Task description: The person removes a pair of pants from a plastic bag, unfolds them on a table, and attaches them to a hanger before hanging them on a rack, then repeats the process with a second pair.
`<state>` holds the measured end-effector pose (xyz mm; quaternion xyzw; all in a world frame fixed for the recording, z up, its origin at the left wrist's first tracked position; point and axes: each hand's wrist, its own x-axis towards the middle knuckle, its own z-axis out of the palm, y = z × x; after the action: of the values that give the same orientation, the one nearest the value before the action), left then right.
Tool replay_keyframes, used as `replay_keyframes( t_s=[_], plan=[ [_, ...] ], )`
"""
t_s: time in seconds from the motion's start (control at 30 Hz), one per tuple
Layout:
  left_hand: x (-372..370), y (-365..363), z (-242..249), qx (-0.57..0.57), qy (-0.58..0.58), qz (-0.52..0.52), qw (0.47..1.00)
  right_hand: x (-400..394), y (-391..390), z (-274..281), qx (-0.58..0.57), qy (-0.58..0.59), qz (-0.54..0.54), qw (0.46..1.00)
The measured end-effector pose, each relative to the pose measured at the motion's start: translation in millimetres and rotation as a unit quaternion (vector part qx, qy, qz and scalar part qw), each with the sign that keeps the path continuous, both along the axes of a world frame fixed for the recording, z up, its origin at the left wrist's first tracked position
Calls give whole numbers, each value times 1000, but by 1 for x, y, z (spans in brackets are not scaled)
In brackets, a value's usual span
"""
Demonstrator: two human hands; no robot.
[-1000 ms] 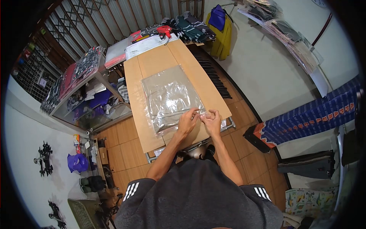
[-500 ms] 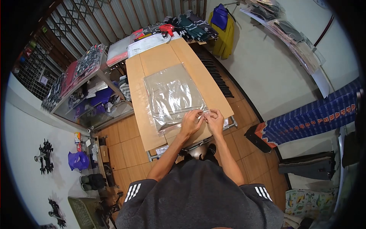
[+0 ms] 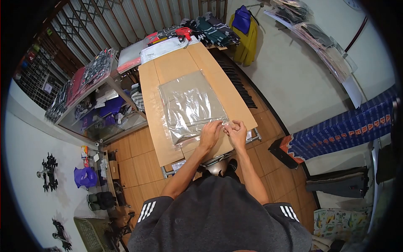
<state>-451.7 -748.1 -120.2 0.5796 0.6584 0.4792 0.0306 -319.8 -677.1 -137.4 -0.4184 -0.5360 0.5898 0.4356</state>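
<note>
A folded grey-beige garment in a clear plastic bag (image 3: 189, 103) lies flat on the cardboard-topped table (image 3: 235, 94). Its shiny film reflects the light. At the bag's near right corner, my left hand (image 3: 210, 133) has its fingers bent and pinched on the edge of the plastic. Close beside it, my right hand (image 3: 236, 133) also pinches the same corner, thumb and fingers together. Only a small gap separates the two hands. Exactly what part of the film lies between the fingertips is too small to make out.
A red tape dispenser (image 3: 184, 32) sits on papers at the table's far end, near stacked dark clothes (image 3: 212, 29). Left stands a glass display case (image 3: 100, 105) with packed goods on top. A blue patterned roll (image 3: 342, 132) leans at the right.
Both hands stay at the bag's corner with only slight finger movement. The right hand's fingers have shifted a little. The bag has not visibly moved.
</note>
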Motion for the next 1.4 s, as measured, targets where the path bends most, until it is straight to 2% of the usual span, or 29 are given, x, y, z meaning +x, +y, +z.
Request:
replay_keyframes(
  t_s=[0.3,0.4,0.47,0.57,0.8,1.0,1.17,1.3,1.4],
  plan=[
    [1,-1,3,11,-6,4,1000,-3,0,9,-63,-5,10,998],
    [2,-5,8,-45,-40,-21,998,-3,0,11,-58,-14,15,998],
    [2,-4,8,-24,-19,-21,999,-3,-1,12,-53,-14,15,998],
    [2,-1,4,-4,22,-9,1000,-2,-3,18,-51,-74,16,996],
    [3,5,1,-13,82,10,996,-5,-5,18,35,-148,6,988],
    [5,9,-1,-24,90,30,995,-6,-5,17,72,-193,0,979],
    [6,10,0,-8,77,38,996,-10,-3,5,134,-207,-9,969],
    [5,9,2,-8,56,51,997,-11,0,0,123,-217,-1,968],
    [3,12,5,-10,-20,92,996,-10,-3,7,136,-257,-8,957]
  ],
)
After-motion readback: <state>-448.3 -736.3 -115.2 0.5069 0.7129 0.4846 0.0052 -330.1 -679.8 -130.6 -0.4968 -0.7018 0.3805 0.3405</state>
